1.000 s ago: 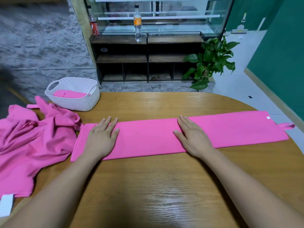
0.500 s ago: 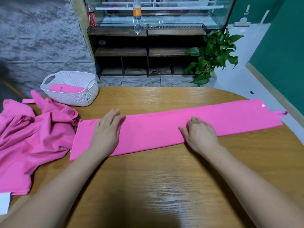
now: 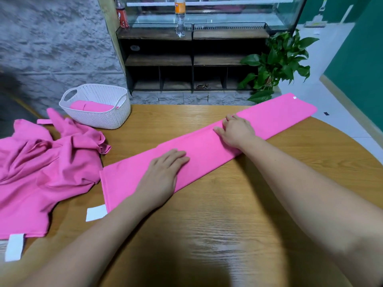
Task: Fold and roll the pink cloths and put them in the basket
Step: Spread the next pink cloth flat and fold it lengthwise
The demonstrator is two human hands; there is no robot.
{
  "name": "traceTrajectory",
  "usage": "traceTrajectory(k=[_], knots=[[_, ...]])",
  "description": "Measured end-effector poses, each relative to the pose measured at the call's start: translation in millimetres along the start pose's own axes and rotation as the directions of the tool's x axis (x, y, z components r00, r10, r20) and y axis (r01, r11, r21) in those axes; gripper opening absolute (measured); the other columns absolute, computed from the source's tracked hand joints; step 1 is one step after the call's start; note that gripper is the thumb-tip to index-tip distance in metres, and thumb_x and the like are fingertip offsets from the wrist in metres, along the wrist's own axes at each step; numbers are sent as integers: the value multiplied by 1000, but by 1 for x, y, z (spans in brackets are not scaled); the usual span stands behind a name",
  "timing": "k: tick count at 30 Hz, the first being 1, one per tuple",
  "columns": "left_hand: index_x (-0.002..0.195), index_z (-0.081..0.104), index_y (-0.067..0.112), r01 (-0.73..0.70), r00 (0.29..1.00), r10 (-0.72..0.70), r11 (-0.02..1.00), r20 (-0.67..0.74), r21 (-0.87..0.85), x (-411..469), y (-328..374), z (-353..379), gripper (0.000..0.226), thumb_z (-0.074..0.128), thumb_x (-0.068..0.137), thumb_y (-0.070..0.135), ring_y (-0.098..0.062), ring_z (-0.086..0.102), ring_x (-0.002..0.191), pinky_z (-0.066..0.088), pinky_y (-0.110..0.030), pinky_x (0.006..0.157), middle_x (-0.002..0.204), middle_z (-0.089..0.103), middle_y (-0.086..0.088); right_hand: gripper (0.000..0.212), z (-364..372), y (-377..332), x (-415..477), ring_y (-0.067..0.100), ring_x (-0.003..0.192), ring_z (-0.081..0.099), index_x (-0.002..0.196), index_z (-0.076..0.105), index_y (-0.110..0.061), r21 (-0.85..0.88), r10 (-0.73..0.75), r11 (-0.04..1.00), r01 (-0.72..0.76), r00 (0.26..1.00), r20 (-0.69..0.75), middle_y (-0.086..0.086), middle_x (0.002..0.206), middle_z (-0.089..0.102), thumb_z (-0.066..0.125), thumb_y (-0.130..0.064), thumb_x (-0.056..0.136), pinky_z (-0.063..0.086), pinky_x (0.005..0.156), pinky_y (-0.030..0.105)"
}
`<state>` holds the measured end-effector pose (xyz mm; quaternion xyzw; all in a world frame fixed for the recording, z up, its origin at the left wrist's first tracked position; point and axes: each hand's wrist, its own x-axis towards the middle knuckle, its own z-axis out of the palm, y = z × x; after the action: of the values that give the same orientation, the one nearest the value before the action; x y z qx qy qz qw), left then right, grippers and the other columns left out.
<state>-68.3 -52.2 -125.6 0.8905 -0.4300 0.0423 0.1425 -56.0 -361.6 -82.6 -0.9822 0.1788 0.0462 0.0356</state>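
Long folded pink cloth strip (image 3: 207,150) lies flat on the oval wooden table (image 3: 228,204), long axis running near-left to far-right. Left hand (image 3: 163,175) presses it flat-palmed, fingers straight, nearer the near-left end (likely roll start, my guess). Right hand (image 3: 236,131) sits mid-strip, fingers bent at the far edge; pinching or not, cannot tell. White perforated plastic basket (image 3: 116,119) stands far left.

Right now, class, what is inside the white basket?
One rolled pink cloth lies inside the white basket. The near wall covers the cloth's lower part and the basket floor, so anything beneath it cannot be seen.
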Motion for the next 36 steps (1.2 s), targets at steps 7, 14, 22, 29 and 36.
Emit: traceTrajectory(k=[7,14,22,29,36], knots=[[148,51,34,-5,999,11,993,50,-118,13,-16,-13,58,49,90,30,-11,44,142,39,-44,116,152,52,15,78,25,12,-38,35,161,12,165,28,-21,113,120,987,-114,992,-46,14,175,15,30,-69,104,6,130,53],[146,57,41,-30,996,33,999,86,-36,39,-55,-13,58,47,96,68,-7,39,148,39,-43,112,156,49,19,90,49,20,-95,36,162,-2,168,15,-13,132,311,945,-298,946,-92,23,174,2,26,-73,102,-5,130,49],[140,62,36,-14,996,14,1000,-86,-4,16,-44,-11,41,54,101,50,-10,33,153,35,-43,111,154,51,14,78,49,6,-71,40,161,3,168,17,-14,80,221,974,-213,970,-104,19,175,3,18,-64,107,1,130,52],[144,56,32,-57,996,55,998,-76,-29,-19,7,-6,41,56,103,34,-12,24,157,30,-46,118,161,43,11,68,34,-7,-18,35,162,-3,168,17,-31,128,82,989,-79,996,-19,6,177,2,22,-64,108,4,131,50],[147,53,33,-63,998,61,995,-36,-81,-30,78,14,41,45,107,38,-11,29,155,33,-43,118,160,43,11,63,22,-36,13,30,163,-3,167,16,-42,106,-51,993,47,998,34,3,177,0,22,-65,108,0,130,54]])
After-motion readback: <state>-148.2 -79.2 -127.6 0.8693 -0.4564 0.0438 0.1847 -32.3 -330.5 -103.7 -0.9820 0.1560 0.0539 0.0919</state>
